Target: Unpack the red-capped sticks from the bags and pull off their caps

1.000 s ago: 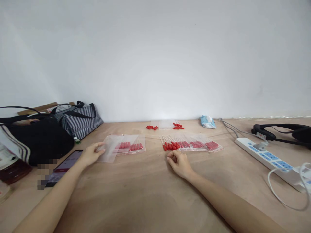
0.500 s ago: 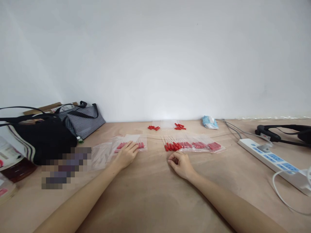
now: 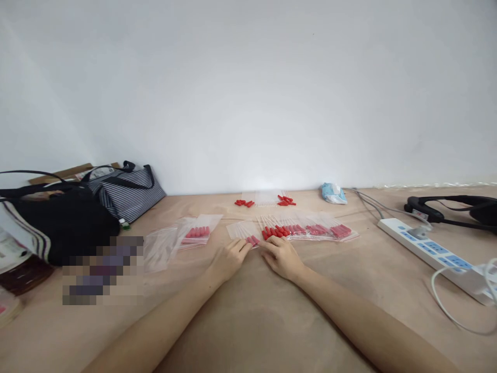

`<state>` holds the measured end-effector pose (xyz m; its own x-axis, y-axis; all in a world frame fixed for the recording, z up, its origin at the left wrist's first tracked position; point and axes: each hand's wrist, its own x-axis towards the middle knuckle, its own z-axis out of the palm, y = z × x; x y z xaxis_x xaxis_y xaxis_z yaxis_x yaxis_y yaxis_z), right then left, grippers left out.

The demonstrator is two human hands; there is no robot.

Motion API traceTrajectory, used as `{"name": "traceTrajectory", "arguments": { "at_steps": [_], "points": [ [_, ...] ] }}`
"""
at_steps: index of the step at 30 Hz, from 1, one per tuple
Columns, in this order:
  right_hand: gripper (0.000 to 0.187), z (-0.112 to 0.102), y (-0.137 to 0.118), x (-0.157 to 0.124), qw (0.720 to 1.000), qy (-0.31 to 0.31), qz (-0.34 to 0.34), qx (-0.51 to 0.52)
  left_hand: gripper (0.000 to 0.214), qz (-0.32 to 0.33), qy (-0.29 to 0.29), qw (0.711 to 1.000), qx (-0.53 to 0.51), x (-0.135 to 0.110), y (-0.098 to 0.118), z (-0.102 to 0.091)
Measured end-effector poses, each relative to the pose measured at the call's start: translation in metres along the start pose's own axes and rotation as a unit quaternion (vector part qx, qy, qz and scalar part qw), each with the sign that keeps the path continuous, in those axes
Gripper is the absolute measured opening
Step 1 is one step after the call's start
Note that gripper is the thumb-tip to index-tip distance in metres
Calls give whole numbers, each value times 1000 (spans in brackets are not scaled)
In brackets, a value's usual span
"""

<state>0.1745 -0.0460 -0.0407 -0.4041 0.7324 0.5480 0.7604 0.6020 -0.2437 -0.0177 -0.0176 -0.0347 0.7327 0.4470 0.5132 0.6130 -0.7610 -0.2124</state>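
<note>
Under the fingers of my left hand point(image 3: 232, 256) is a small clear zip bag point(image 3: 236, 230) holding red-tipped white sticks. The bag lies flat, and the hand partly covers its near side. My right hand point(image 3: 285, 257) is closed, its thumb and fingertips at the bag's near right corner. Just beyond the right hand lie loose red-tipped sticks point(image 3: 275, 231). To their right, filled zip bags point(image 3: 339, 231) overlap in a row. Another filled bag point(image 3: 199, 232) lies left of my left hand, partly over several flat clear bags point(image 3: 159, 251).
By the wall lie two piles of red caps point(image 3: 244, 203) point(image 3: 286, 200) with white sticks point(image 3: 266, 198) between them. A striped bag point(image 3: 134, 194) and a black bag point(image 3: 81, 223) stand left. On the right are a blue packet point(image 3: 333, 193), a power strip point(image 3: 421, 248) and a black headset point(image 3: 430, 211).
My left hand has moved right with one filled zip bag, bringing it away from the left stack and beside the loose sticks. My right hand has shifted slightly left to the bag's corner.
</note>
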Motion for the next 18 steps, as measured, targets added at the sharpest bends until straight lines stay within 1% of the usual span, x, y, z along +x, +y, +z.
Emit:
{"name": "traceTrajectory", "arguments": {
  "at_steps": [2,4,7,9,12,16,18],
  "points": [
    [16,5,3,6,1000,-1,-8,-29,23,-23,15,999,-36,-2,0,-3],
    [15,8,5,9,999,5,-10,-45,22,-31,25,997,-68,-4,-1,-7],
    [14,11,7,10,999,16,-15,-45,21,-23,30,993,-113,-5,-1,-9],
    [14,11,7,8,999,24,-16,-40,21,-42,35,986,-158,-4,0,-9],
    [15,10,7,7,999,36,-22,-34,19,-115,36,964,-237,-2,0,-9],
    [17,9,6,7,998,39,-51,-18,12,-229,19,921,-316,1,0,-10],
    [18,9,6,8,997,31,-71,-4,10,-267,14,901,-342,2,0,-11]
  ]
}}
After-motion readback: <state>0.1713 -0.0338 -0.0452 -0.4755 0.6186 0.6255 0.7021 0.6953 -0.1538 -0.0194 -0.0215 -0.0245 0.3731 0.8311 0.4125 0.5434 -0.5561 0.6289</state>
